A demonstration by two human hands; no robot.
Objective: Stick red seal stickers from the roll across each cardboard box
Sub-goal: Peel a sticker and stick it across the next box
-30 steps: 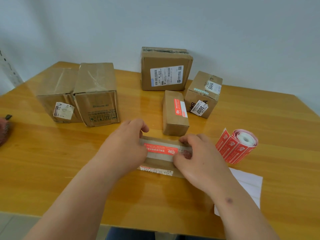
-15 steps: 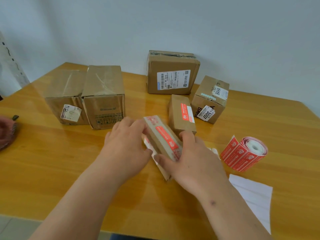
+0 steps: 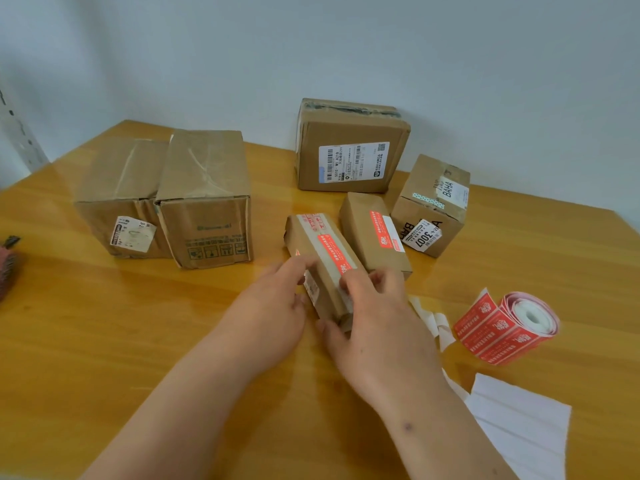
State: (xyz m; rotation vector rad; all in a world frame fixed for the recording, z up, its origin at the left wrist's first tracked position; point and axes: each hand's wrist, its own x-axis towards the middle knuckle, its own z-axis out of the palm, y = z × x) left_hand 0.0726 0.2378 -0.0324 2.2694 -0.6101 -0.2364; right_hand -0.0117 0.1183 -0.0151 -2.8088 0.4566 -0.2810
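A long narrow cardboard box with a red seal sticker along its top lies at the table's middle, pointing away from me. My left hand grips its near left side and my right hand grips its near right end. Just right of it lies a second small box that carries a red sticker too. The roll of red seal stickers lies on its side at the right, one sticker hanging loose.
Two larger boxes stand side by side at the left. A labelled box sits against the wall, a small cube box to its right. White backing paper and scraps lie near the right front. A reddish object shows at the left edge.
Both hands lifted the narrow box, turned it from crosswise to lengthwise, and moved it away from me, beside the other stickered box.
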